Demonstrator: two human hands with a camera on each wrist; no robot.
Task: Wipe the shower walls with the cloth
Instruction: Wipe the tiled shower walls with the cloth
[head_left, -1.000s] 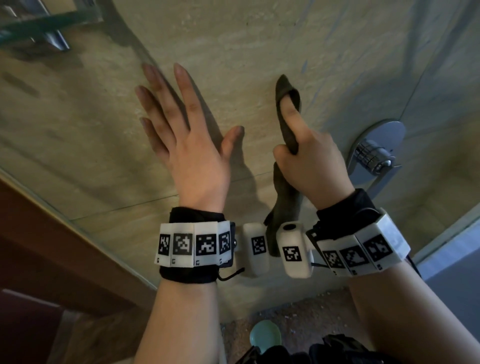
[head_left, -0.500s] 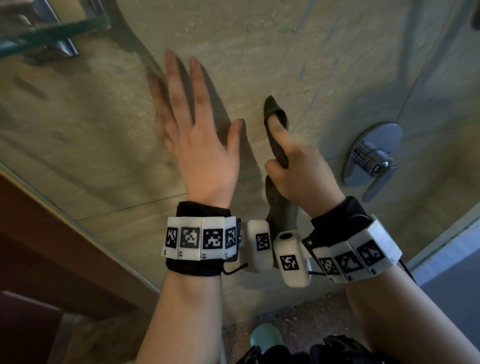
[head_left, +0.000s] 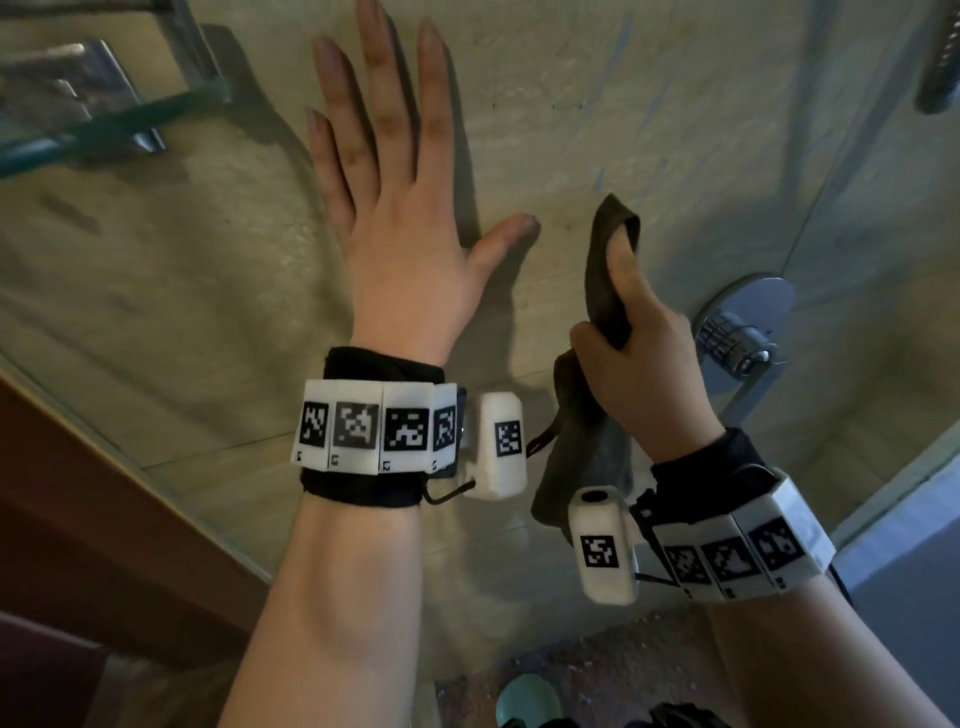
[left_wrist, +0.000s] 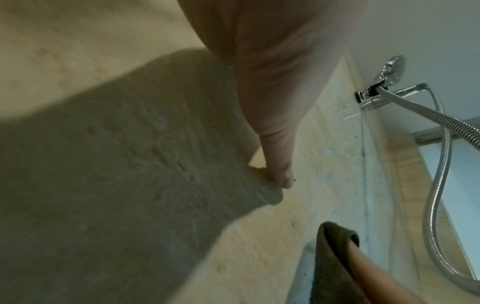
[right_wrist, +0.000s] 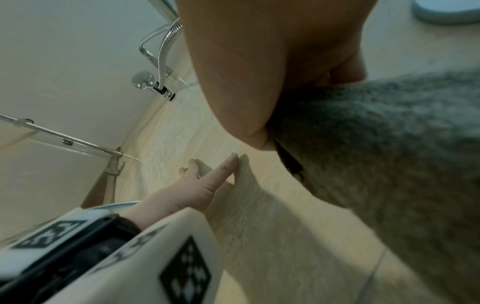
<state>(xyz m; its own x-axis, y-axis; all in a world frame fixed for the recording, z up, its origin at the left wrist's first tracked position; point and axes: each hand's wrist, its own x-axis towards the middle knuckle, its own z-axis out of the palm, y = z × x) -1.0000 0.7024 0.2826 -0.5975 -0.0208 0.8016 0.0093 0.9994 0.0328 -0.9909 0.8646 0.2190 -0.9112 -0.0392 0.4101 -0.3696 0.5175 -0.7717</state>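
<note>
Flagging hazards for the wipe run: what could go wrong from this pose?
1. The cloth is draped over one finger of the right hand, so only a narrow strip meets the wall; coverage may be patchy.
2. The valve handle sits close beside that hand; a sideways stroke could knock it.
3. The left hand lies flat on the tile and could slip if the wall is wet.

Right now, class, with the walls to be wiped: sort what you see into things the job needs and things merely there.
Belongs to the job:
- cloth, gripped by the right hand
- shower wall
- left hand, flat on the wall

Merely there:
- mixer handle
- shower hose
- glass shelf
- green object on the floor
</note>
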